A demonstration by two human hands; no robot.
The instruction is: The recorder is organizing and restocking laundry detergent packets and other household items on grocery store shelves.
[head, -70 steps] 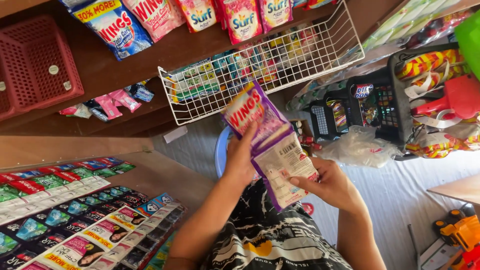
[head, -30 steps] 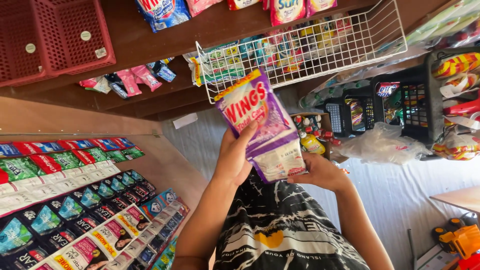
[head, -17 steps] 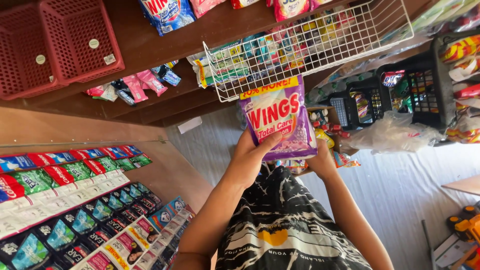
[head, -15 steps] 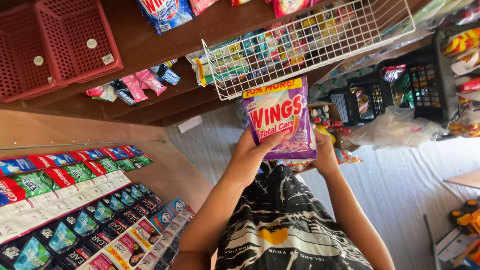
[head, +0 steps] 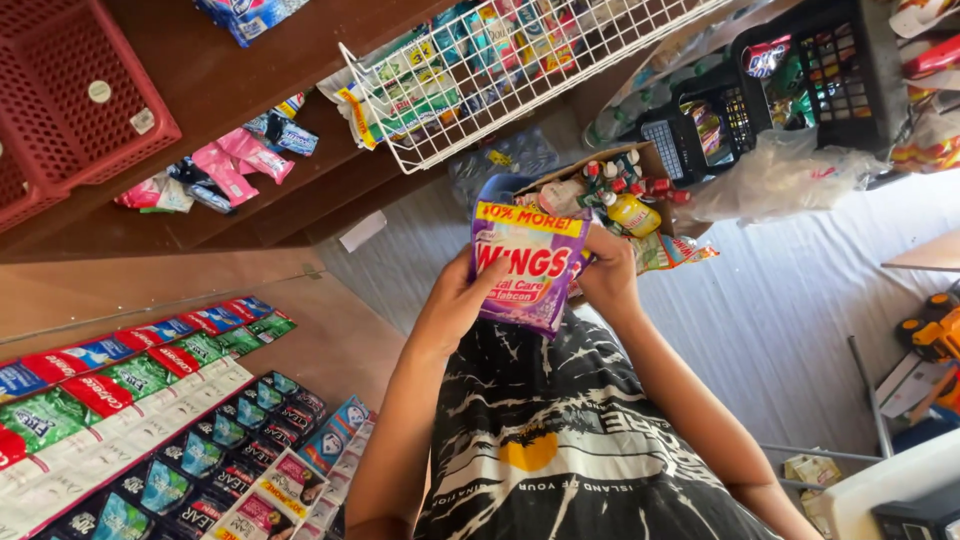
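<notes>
Both hands grasp a glossy purple detergent sachet pack point(head: 530, 265): left hand point(head: 455, 310) along its left edge, right hand point(head: 607, 275) behind its right edge. A white wire basket point(head: 520, 90) hangs just beyond it, with a red perforated plastic basket point(head: 75, 110) far left.

One head-worn camera looks steeply down, close over the person's own chest, forearms and the floor point(head: 780, 300).

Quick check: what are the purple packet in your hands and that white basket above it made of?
The purple packet, held between the left hand and right hand, looks like thin glossy plastic film: it shines and creases softly. The white basket appears to be coated metal wire: a thin, rigid open grid with a smooth white finish, though the coating could be paint or plastic.
</notes>
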